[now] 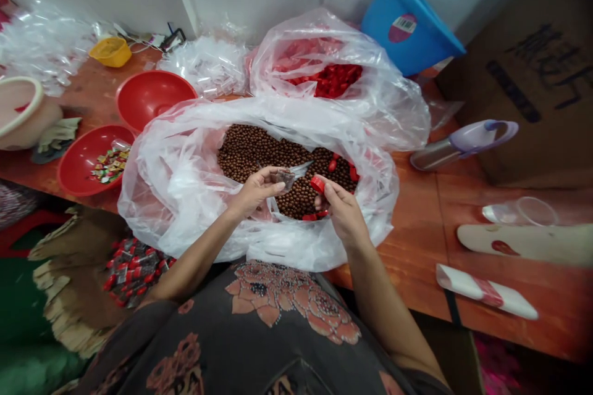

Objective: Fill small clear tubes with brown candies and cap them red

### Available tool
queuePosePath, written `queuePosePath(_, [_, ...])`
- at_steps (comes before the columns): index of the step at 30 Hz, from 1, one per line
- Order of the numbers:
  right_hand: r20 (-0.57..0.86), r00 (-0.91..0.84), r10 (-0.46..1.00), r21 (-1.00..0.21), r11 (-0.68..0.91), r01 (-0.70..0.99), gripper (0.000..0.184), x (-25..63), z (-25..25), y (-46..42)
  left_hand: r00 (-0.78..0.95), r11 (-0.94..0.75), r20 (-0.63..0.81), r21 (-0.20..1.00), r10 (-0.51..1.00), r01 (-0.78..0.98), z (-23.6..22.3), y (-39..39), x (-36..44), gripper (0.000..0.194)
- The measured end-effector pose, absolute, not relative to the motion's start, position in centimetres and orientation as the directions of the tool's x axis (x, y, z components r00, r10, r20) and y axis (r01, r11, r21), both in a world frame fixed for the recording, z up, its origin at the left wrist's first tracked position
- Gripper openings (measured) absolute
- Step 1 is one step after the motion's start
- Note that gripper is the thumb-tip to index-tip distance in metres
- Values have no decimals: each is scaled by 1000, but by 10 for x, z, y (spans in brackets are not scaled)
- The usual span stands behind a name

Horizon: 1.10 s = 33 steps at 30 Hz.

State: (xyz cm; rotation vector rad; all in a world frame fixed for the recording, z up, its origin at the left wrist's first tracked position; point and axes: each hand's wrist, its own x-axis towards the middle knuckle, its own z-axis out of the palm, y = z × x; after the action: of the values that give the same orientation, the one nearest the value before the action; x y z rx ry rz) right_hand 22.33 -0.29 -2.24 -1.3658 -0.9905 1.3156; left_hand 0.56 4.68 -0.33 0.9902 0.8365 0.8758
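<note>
My left hand (262, 188) is closed on a small clear plastic container (284, 179) with something dark inside. Between the thumb and fingers of my right hand (340, 203) is a red cap (317, 184), a short gap to the right of the container. Both hands are over a large white plastic bag (176, 179), spread wide and full of small round brown balls (259, 148). Several loose red caps (333, 162) lie on the balls at the right. A pale pointed piece (301, 168) shows just beyond the container; its kind is unclear.
Behind stands a bag of red caps (343, 78) beside a blue bucket (407, 21). Left are red bowls (152, 89) and clear plastic containers (204, 62). Below left, filled red-capped containers (134, 271) sit in a carton (74, 259). Right are a flask (445, 148) and a carton (523, 92).
</note>
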Motion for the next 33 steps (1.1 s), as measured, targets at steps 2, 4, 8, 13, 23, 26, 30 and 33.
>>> queuePosePath(2, [-197, 87, 977, -969, -180, -167, 47, 217, -19, -2, 434, 335, -216, 916, 875, -221, -3, 38, 10, 41])
queuePosePath(4, [-164, 101, 981, -972, -143, -187, 40, 212, -16, -2, 460, 367, -239, 906, 855, -210, -1, 30, 12, 40])
queuePosePath(8, [-52, 103, 993, -999, -52, -4, 31, 206, -9, -4, 503, 405, -285, 903, 816, -146, 4, 22, 15, 43])
queuePosePath(13, [243, 7, 970, -909, 225, 351, 28, 204, -3, -9, 480, 353, -300, 935, 825, -22, 9, 19, 16, 45])
queuePosePath(23, [515, -183, 838, -623, 512, 591, 36, 205, -17, -16, 436, 203, -198, 979, 878, 36, 1, 15, 9, 41])
queuePosePath(26, [516, -256, 817, -549, 545, 633, 44, 203, -24, -16, 400, 215, -202, 977, 894, 14, -3, 13, 9, 41])
queuePosePath(30, [486, -303, 819, -525, 551, 649, 71, 196, -31, -16, 333, 195, -175, 980, 927, -28, -6, 9, 10, 39])
queuePosePath(33, [491, -317, 812, -525, 565, 636, 70, 193, -33, -15, 304, 206, -191, 978, 933, -20, -8, 6, 8, 39])
